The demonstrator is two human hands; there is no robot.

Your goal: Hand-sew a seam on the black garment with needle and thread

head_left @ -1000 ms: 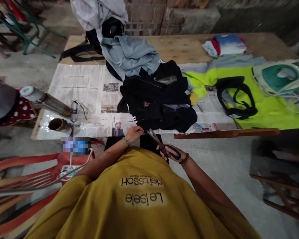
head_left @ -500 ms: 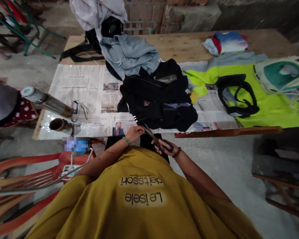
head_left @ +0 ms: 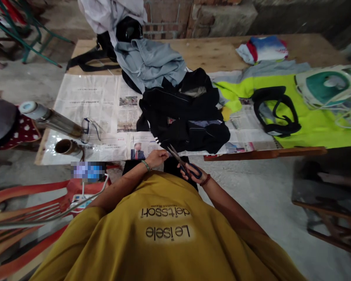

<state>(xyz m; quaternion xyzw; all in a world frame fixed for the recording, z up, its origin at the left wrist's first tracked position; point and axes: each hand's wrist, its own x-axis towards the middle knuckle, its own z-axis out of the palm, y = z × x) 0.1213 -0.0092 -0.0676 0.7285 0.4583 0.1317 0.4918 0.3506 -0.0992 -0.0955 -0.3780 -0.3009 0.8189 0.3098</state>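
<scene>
My right hand (head_left: 190, 171) is closed round the dark blue handles of a pair of scissors (head_left: 176, 155). The blades point up and left, slightly parted, toward the near edge of a black garment (head_left: 184, 117). Close to the scissor tips, my left hand (head_left: 157, 158) is closed with its fingertips pinched together. Whatever is in that pinch is too small to make out. The black garment lies bunched on newspaper (head_left: 105, 89), just beyond both hands. A grey garment (head_left: 152, 62) is heaped behind it.
On the right, an iron (head_left: 327, 88) and a black strap or visor-like loop (head_left: 276, 113) rest on a bright yellow garment (head_left: 318, 132). A bottle (head_left: 52, 121), glasses (head_left: 90, 128) and brown cup (head_left: 66, 147) stand at left. A red chair (head_left: 26, 195) and phone holder (head_left: 84, 195) are near my left arm.
The scissor blades look a little wider apart than before. My left hand stays pinched in nearly the same place. The whole view has shifted slightly.
</scene>
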